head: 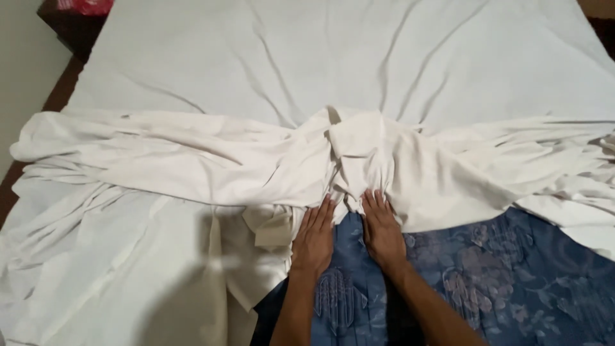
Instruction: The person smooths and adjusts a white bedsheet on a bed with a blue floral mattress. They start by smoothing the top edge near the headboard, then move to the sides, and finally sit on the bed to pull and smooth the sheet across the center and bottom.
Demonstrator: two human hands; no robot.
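Head view showed your left hand (314,238) and right hand (382,229) lying flat, fingers spread, gripping nothing, against the bunched white sheet (269,163). Above it the bed was covered; below it the blue mattress (512,275) remained bare.
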